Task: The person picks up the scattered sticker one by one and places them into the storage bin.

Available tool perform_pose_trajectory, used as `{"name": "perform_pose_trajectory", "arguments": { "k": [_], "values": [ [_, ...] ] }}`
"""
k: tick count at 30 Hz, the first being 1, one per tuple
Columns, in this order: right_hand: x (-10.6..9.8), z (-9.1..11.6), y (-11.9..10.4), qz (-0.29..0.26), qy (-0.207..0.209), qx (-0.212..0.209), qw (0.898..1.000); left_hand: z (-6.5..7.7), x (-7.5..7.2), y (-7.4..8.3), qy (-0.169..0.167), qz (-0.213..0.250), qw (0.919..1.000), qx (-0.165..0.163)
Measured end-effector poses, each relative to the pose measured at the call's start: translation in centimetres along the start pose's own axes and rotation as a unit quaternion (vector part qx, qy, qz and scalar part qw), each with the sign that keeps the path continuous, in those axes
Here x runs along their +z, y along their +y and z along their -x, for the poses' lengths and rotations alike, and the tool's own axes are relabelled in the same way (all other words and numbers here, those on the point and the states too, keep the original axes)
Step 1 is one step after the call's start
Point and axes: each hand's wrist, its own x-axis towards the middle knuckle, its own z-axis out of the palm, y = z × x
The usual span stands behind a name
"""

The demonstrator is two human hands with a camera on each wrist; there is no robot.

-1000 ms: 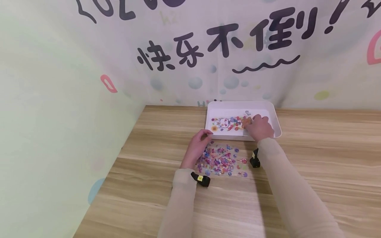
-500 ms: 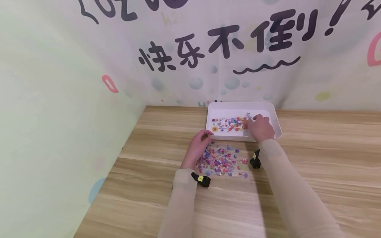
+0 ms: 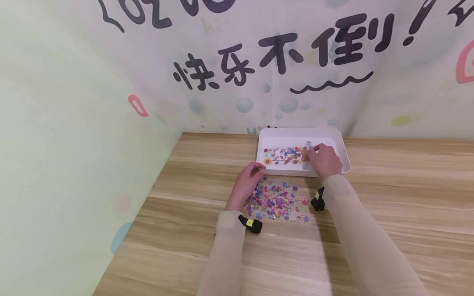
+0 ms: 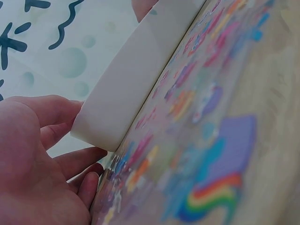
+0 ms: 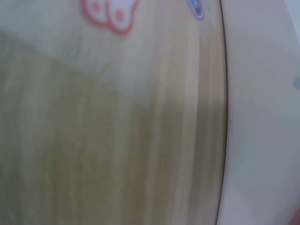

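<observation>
A shallow white tray (image 3: 285,172) stands at the back of the table, with a strip of small colourful stickers (image 3: 278,154) inside. At its front left corner my left hand (image 3: 246,181) holds the end wall; in the left wrist view its fingers (image 4: 56,110) meet the rim and others lie by the base. My right hand (image 3: 326,160) reaches into the tray, finger and thumb curled down at an orange sticker (image 3: 305,155). The right wrist view does not show those fingertips. A clear sheet crowded with stickers (image 3: 274,199) lies in front of the tray.
The wood-grain table (image 3: 177,246) meets a printed cloth wall (image 3: 222,111) behind the tray and a pale wall (image 3: 66,164) at left. Black wrist cameras (image 3: 253,225) sit on both forearms, the left one close to the sticker sheet's lower edge.
My right hand has shifted very slightly to the right at the orange sticker. My left hand keeps its place at the tray corner, and the tray stays put.
</observation>
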Motion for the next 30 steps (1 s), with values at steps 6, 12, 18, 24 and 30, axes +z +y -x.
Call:
{"name": "perform_pose_trajectory", "arguments": {
  "k": [6,12,18,24,30],
  "values": [
    [0.0,0.1,0.1,-0.001,0.006,-0.009,1.000,0.0,0.0,0.1,-0.002,-0.002,1.0000,-0.006],
    [0.0,0.1,0.4,-0.036,0.007,-0.033,0.999,-0.1,0.1,0.0,-0.002,0.003,1.0000,-0.006],
    [0.2,0.0,0.9,-0.092,0.001,-0.078,0.993,-0.1,0.1,-0.2,0.000,0.004,0.9999,-0.015],
    [0.6,-0.4,2.2,-0.124,0.024,-0.115,0.985,-0.2,0.1,-0.1,0.000,0.005,0.9997,-0.025],
    [-0.9,1.9,1.3,-0.147,0.006,-0.124,0.981,0.0,0.1,0.1,0.001,0.006,0.9998,-0.021]
  ]
}}
